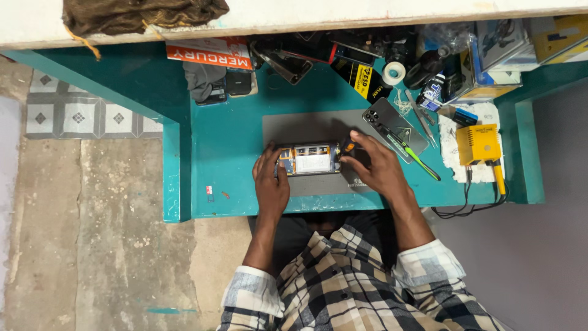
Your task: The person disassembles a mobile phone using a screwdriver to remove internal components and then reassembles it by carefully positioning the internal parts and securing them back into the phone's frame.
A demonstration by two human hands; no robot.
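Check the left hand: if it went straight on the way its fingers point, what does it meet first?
The left hand points up the frame, its fingertips already on the opened phone, so it meets the phone's end at once. Beyond that lies the grey mat.

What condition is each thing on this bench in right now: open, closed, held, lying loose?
Phone: back off, insides showing, lying flat on grey mat.
Left hand: steadying the phone's left end.
Right hand: at the phone's right end, fingertips on a small tool.
Back cover: detached, lying on the mat.
Green tool: lying loose.
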